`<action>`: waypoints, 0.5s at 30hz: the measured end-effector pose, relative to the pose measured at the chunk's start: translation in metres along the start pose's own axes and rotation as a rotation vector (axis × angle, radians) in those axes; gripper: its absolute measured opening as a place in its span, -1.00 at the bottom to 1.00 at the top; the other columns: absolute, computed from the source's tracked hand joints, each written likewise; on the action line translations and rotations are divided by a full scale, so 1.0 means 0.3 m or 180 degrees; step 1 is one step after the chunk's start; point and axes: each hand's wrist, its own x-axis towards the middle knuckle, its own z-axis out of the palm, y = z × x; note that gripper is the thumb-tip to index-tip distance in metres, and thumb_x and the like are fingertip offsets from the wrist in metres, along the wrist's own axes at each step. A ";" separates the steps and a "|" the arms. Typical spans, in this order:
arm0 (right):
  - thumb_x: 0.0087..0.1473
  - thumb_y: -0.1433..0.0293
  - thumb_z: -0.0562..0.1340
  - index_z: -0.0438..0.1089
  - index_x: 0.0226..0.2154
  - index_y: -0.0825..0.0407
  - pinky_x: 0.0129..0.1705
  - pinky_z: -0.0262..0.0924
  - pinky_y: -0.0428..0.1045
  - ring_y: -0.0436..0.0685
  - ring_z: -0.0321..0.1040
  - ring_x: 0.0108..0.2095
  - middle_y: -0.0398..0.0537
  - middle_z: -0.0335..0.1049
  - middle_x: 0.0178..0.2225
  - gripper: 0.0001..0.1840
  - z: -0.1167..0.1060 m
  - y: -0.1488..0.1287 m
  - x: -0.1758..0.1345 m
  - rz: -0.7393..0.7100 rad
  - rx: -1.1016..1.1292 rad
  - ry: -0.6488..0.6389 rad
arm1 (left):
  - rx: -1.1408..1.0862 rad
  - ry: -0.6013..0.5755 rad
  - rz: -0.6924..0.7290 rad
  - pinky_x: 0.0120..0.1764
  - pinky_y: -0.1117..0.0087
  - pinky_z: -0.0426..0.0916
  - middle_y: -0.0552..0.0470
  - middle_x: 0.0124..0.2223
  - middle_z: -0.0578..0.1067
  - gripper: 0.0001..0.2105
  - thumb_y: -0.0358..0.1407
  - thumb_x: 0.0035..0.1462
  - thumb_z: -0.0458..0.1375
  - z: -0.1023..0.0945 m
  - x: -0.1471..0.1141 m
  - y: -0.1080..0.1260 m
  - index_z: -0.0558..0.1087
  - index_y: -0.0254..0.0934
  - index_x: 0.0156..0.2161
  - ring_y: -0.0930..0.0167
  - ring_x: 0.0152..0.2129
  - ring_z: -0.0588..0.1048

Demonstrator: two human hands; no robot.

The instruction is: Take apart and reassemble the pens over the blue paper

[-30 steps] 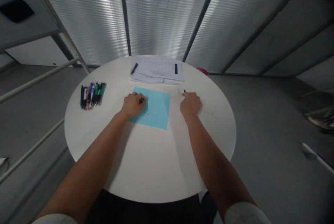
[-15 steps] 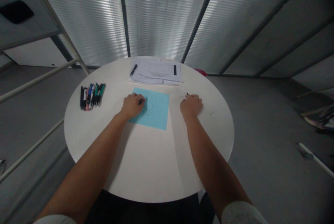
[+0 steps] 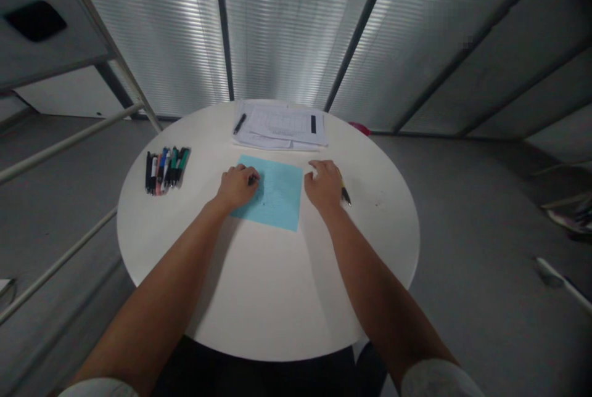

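Head view — left hand (image 3: 235,187) clasps dark object (image 3: 252,180) on blue paper (image 3: 280,198); right hand (image 3: 326,184) half-open past its edge, room rightward — pen (image 3: 346,195) hold unclear.

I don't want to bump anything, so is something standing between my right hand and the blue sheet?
Nothing visible stands between your right hand and the blue sheet just left of it. The yellow-and-black pen shows on the hand's other side, partly hidden.

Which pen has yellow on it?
The black-tipped pen peeking out past the right hand. It shows yellow; I see none on the bunched pens at left or the black pen on the papers.
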 end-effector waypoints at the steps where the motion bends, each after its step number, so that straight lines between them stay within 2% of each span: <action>1: 0.04 0.50 0.10 0.42 -0.06 0.04 -0.03 0.17 0.10 0.19 0.30 -0.11 0.09 0.36 -0.11 -0.60 0.009 -0.004 -0.002 -0.0198 0.0149 -0.0178 | -0.0002 0.0008 0.0000 -0.09 0.14 0.30 -0.09 -0.16 0.49 -0.75 -0.28 0.11 0.06 0.000 0.000 0.000 0.53 -0.16 -0.14 0.20 -0.20 0.44; 4: 0.04 0.51 0.10 0.46 -0.11 0.00 -0.11 0.22 0.04 0.12 0.34 -0.20 0.01 0.39 -0.17 -0.63 0.036 0.003 -0.005 -0.0543 0.0457 -0.0704 | -0.0001 0.0025 0.0000 -0.10 0.13 0.30 -0.09 -0.17 0.48 -0.75 -0.28 0.11 0.06 0.001 0.000 -0.003 0.53 -0.16 -0.15 0.19 -0.20 0.44; 6: 0.05 0.49 0.11 0.49 -0.21 -0.02 -0.13 0.23 0.03 0.11 0.35 -0.23 -0.02 0.40 -0.22 -0.70 0.049 0.016 -0.003 -0.0550 0.0537 -0.0854 | -0.0015 0.0036 0.0014 -0.11 0.14 0.29 -0.10 -0.17 0.48 -0.76 -0.28 0.11 0.05 0.002 0.001 -0.005 0.53 -0.17 -0.16 0.19 -0.20 0.43; 12: 0.06 0.45 0.14 0.52 -0.28 -0.04 -0.16 0.22 0.03 0.08 0.34 -0.30 -0.07 0.41 -0.26 -0.75 0.061 0.038 0.005 -0.0269 0.0715 -0.0914 | -0.0194 0.0121 -0.0053 -0.10 0.19 0.28 -0.09 -0.16 0.50 -0.77 -0.32 0.09 0.06 -0.017 -0.002 -0.004 0.52 -0.20 -0.17 0.24 -0.20 0.44; 15: 0.05 0.47 0.14 0.51 -0.27 -0.04 -0.13 0.22 0.03 0.09 0.35 -0.25 -0.06 0.41 -0.25 -0.74 0.062 0.039 0.006 -0.0309 0.0782 -0.0855 | 0.0063 0.0512 -0.0556 -0.05 0.07 0.23 -0.13 -0.15 0.49 -0.78 -0.31 0.09 0.06 -0.052 -0.011 -0.009 0.51 -0.20 -0.19 0.14 -0.12 0.40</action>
